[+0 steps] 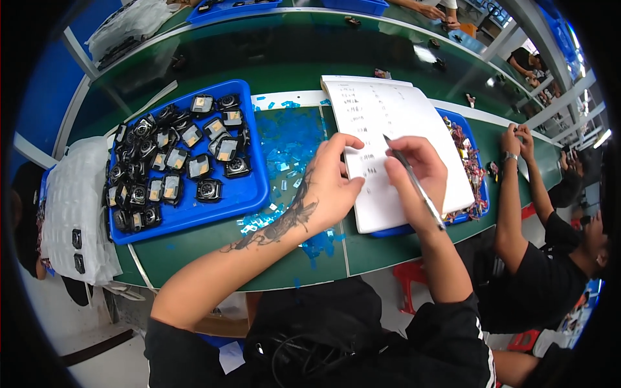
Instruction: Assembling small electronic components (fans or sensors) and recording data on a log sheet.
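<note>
- The right hand point(424, 171) is closed around a slim dark-and-silver pen point(420, 187), its writing end pointing up the page; whether the tip touches the paper cannot be told.
- The left hand point(339, 184) is loosely curved, thumb and forefinger spread apart, at the left edge of the page, and grips nothing that shows.
- Under both hands lies a white paper pad point(427, 116), slightly tilted, with columns of dark handwriting on its upper sheet.
- The pad partly covers a blue plastic tray point(480, 155) of small parts with reddish wires point(460, 152).
- Left of the pad, shiny blue film scraps point(284, 139) litter the dark green tabletop point(294, 275).
- Beyond them sits a larger blue rectangular tray point(260, 142) of black watch-like casings point(209, 189), several showing pale square faces.
- At far left stands translucent white plastic packaging point(81, 174), with two black casings on it.
- Past the tabletop runs a glossy green belt point(278, 52) carrying scattered small parts.
- At right, a co-worker in black has both hands point(517, 134) raised close together.
</note>
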Demonstrator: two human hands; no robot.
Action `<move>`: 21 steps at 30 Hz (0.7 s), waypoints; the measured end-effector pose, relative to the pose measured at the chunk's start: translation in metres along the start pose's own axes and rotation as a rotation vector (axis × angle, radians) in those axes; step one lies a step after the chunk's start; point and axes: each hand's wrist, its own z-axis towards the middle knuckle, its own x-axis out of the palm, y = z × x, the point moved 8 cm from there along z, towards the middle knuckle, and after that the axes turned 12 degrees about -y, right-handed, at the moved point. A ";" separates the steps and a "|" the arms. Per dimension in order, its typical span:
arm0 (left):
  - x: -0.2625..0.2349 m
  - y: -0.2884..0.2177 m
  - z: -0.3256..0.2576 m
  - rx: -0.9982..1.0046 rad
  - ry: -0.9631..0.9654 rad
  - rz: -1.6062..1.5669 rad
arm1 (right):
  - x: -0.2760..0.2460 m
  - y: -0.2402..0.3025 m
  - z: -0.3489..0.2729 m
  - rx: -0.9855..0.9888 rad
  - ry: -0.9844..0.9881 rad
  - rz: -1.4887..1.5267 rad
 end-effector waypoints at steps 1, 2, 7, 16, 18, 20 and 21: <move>-0.002 0.000 0.005 0.035 -0.037 0.006 | 0.007 0.004 0.004 -0.084 0.011 -0.067; -0.004 -0.001 0.007 0.068 -0.075 0.014 | 0.009 -0.003 0.007 -0.032 0.017 -0.034; -0.005 -0.007 -0.020 0.102 0.006 0.089 | -0.010 -0.024 0.007 0.111 0.026 0.040; 0.023 -0.050 -0.074 0.957 0.182 0.846 | -0.002 -0.024 0.013 -0.044 0.073 0.076; 0.025 -0.049 -0.075 1.015 0.166 0.845 | 0.001 -0.018 0.010 0.004 0.134 0.040; 0.030 -0.050 -0.070 1.030 0.162 0.825 | -0.006 -0.019 0.009 -0.052 0.103 0.069; 0.035 -0.055 -0.072 1.054 0.172 0.841 | -0.007 -0.020 0.008 -0.063 0.097 0.065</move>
